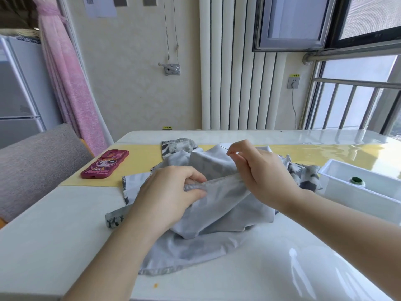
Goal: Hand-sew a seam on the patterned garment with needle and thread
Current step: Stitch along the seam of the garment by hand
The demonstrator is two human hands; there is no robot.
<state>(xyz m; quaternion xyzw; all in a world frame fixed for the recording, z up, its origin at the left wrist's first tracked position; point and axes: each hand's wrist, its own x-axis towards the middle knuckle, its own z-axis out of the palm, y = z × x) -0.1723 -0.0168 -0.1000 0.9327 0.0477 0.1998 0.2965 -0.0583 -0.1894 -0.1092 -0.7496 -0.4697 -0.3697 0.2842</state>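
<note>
My left grip [171, 192] is pinching the seam edge [214, 184] of the garment [217, 213] bunched on the tabletop [54, 213], while my right grip [262, 174] is pinching the needle [224, 148] just above it. I'm judging myself mid-stitch, with the needle needing pulling through next

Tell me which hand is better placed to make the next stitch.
Right. The right hand pinches the needle above the garment, while the left hand grips the seam edge, keeping it steady.
</note>
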